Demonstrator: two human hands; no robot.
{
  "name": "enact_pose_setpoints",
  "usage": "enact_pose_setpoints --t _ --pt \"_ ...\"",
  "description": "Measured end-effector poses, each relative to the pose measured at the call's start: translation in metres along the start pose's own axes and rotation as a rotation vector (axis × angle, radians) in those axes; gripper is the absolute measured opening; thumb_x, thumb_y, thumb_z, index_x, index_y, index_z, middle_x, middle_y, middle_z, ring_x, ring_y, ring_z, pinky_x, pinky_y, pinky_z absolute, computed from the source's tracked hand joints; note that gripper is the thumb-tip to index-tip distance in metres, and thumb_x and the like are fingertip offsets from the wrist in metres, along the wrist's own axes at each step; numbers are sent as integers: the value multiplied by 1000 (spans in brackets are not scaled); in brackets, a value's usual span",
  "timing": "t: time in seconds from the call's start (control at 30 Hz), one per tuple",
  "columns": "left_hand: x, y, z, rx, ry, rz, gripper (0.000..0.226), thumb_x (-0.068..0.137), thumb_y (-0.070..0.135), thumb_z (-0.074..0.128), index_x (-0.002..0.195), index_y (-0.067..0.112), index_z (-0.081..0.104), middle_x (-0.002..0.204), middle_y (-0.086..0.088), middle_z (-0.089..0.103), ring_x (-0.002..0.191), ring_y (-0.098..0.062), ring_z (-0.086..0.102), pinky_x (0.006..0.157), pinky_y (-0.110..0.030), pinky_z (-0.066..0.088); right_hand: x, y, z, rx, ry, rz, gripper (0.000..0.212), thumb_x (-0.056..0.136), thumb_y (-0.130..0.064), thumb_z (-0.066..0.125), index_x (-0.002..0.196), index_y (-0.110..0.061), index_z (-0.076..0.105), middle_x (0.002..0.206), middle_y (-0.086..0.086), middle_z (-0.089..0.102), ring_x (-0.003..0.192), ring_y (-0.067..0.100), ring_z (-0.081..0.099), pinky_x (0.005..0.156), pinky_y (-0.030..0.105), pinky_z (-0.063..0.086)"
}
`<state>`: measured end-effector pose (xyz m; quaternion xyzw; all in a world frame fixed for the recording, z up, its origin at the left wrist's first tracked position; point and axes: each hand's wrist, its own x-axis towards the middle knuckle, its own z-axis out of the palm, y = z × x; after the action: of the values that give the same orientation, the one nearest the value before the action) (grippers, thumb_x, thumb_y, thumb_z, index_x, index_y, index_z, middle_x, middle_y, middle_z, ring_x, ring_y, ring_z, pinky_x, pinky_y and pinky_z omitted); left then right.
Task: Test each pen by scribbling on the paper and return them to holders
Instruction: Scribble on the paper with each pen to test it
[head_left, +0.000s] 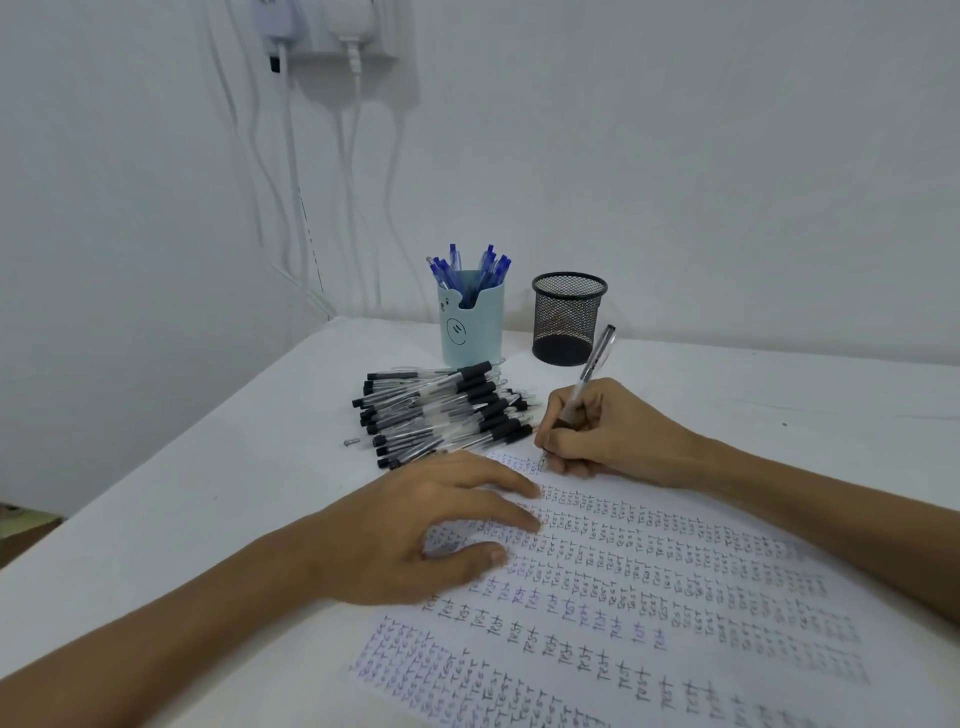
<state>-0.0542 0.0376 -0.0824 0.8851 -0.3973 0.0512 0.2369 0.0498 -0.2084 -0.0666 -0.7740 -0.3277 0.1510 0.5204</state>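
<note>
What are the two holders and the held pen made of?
Black holder: likely metal mesh, matte; you see through its lattice. Blue holder: probably moulded plastic, smooth, opaque, with a printed face. Pen: clear plastic barrel by its transparency, black end.

The paper (675, 597) ran off the bottom edge, and the left hand (415, 530) covered some of its writing. Fingers of the right hand (608, 431) hid the lower barrel of the pen (597, 358). The blue pens (467, 270) had their lower halves unseen inside the pale blue holder (472, 332). A tiny grey piece (351, 442) on the table (208, 493) was too small to identify.
</note>
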Motion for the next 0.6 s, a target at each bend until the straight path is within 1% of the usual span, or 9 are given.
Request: enact_pose_setpoints --t 0.1,0.17,0.2,0.27,0.33,0.4,0.47,0.53,0.6 --pt "-1 1 0 5 -3 -4 32 105 30 61 136 28 66 150 14 53 139 -4 48 111 -39 45 -3 2 3 -74 93 -55 12 88 1 66 76 0 68 61 15 66 50 17 50 50 24 42" --pt "-1 1 0 9 -4 -9 32 105 30 61 137 28 66 150 14 53 139 -4 48 111 -39 45 -3 4 4 -65 114 -65 14 88 3 65 75 0 68 56 12 64 47 15 47 50 22 39" --pt "0 2 0 9 -5 -10 32 105 31 61 137 28 66 150 14 53 139 -4 48 111 -40 45 -4 5 3 -62 112 -66 15 88 3 65 74 -1 68 56 11 64 48 15 48 51 22 40" --pt "-1 3 0 12 -4 -13 32 105 31 60 136 27 66 150 13 53 139 -4 48 111 -39 45 -3 5 3 -72 91 -75 17 88 2 67 73 -7 69 57 10 65 54 20 53 55 28 43" --pt "-1 3 0 15 -1 -16 32 105 32 60 136 28 66 149 14 54 139 -3 48 111 -37 44 -3 6 4 -73 76 -87 20 87 -2 67 71 -13 69 59 11 65 57 26 54 59 34 43" --pt "-2 3 0 18 1 -20 32 105 32 61 136 28 66 149 15 53 139 -3 48 111 -36 44 -3 5 5 -73 76 -90 20 85 -6 67 69 -18 68 59 12 65 58 27 54 61 38 43" --pt "-2 3 0 18 0 -21 32 105 32 61 136 28 66 149 15 54 139 -3 48 111 -36 44 -3 5 5 -69 75 -92 18 82 -11 67 67 -22 68 58 11 65 57 26 53 61 39 42" --pt "-1 3 0 18 -2 -19 31 105 31 61 135 28 67 149 14 54 138 -4 48 111 -36 44 -3 4 5 -63 70 -91 15 81 -13 67 68 -20 68 58 11 64 56 26 52 60 39 41" --pt "-1 3 0 18 -3 -17 31 105 31 61 135 28 67 148 14 54 138 -4 48 111 -36 44 -3 5 4 -56 63 -89 16 84 -6 68 71 -15 69 58 12 64 55 25 51 58 35 42"
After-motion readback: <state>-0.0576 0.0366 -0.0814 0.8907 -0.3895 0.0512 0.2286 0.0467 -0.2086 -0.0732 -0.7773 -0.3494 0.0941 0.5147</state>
